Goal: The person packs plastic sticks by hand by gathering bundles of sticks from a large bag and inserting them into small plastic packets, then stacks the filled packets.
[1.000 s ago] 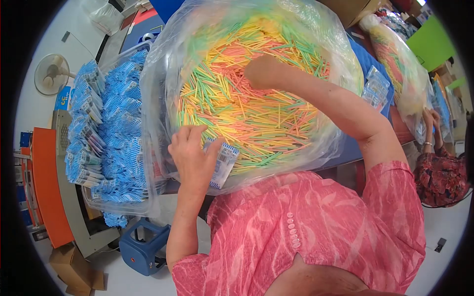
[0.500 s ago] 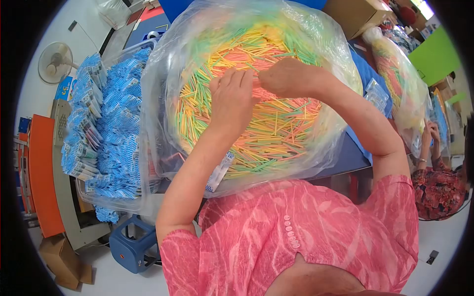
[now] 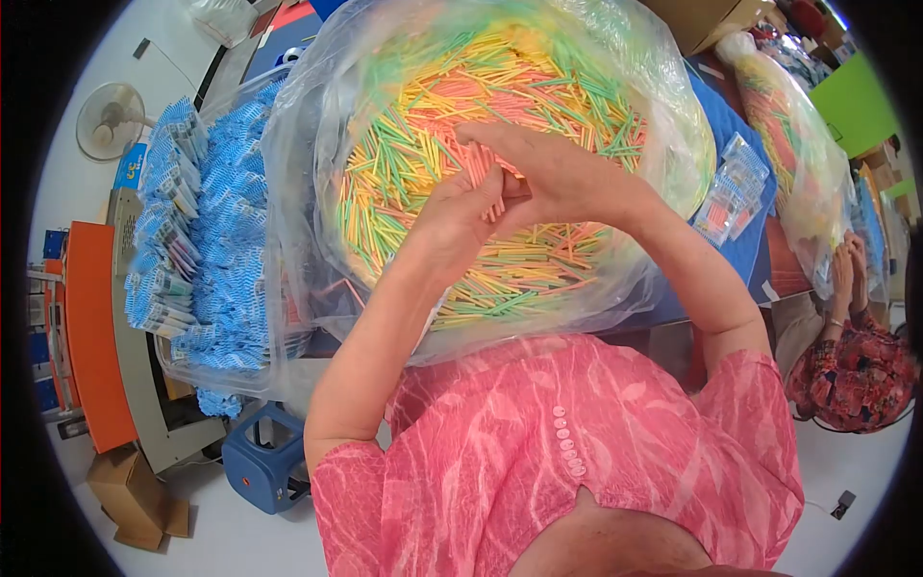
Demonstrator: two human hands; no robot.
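Many sticks (image 3: 534, 274) fill one bag (image 3: 300, 135).

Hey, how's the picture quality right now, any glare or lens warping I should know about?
Head view: strong wide-angle bending with black curved edges; glossy highlights on the clear bag; the sticks near its top look hazy; a small, washed-out bright patch at upper right.

A pink short-sleeved top (image 3: 461, 413) carries a paler leaf-and-streak pattern and a short column of round, pale buttons (image 3: 567, 442).
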